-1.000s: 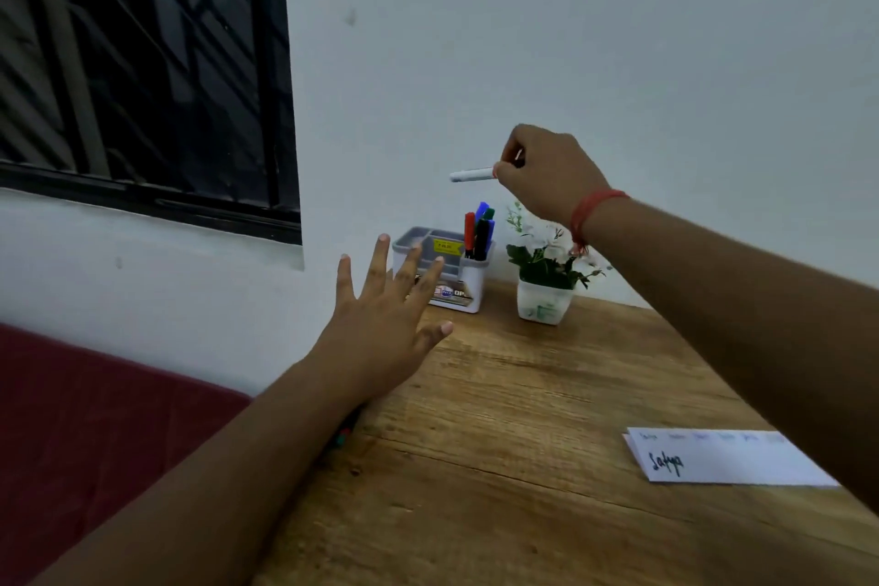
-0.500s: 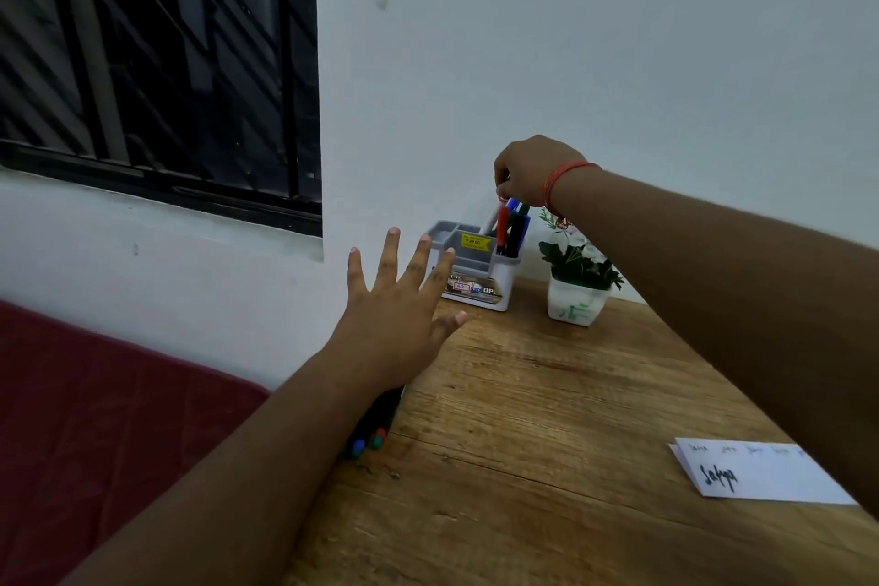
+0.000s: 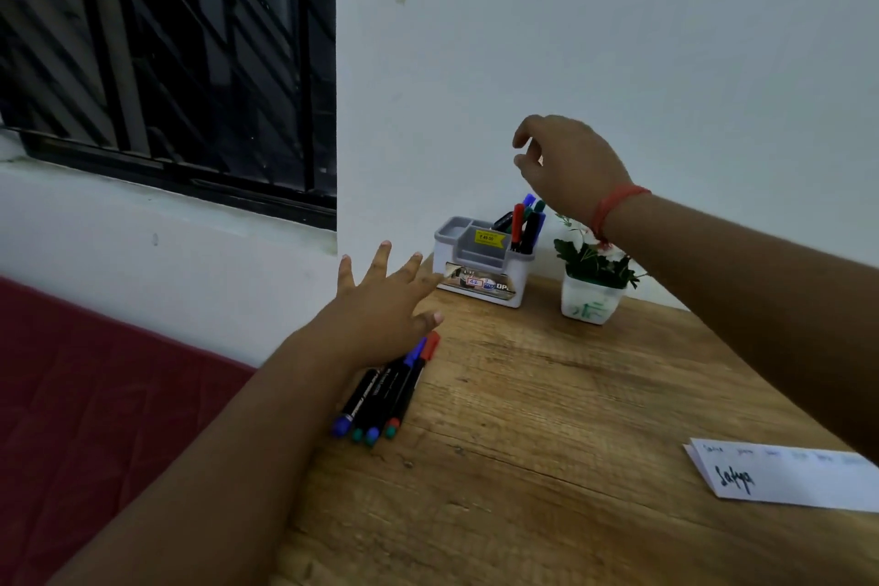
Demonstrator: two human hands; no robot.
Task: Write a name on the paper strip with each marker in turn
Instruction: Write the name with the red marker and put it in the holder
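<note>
Markers (image 3: 523,224) fill organizer (image 3: 480,262) beneath empty right hand (image 3: 566,167); spread left hand (image 3: 385,305) covers others.

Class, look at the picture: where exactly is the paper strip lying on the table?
In the head view, the paper strip lies flat at the table's right edge, near the viewer, well apart from the plant pot by the wall.

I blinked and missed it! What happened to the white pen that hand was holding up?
The right hand lowered the white pen into the desk organizer, let go and rose empty. The left hand stayed spread above the markers on the table; the paper strip and plant stayed put.
</note>
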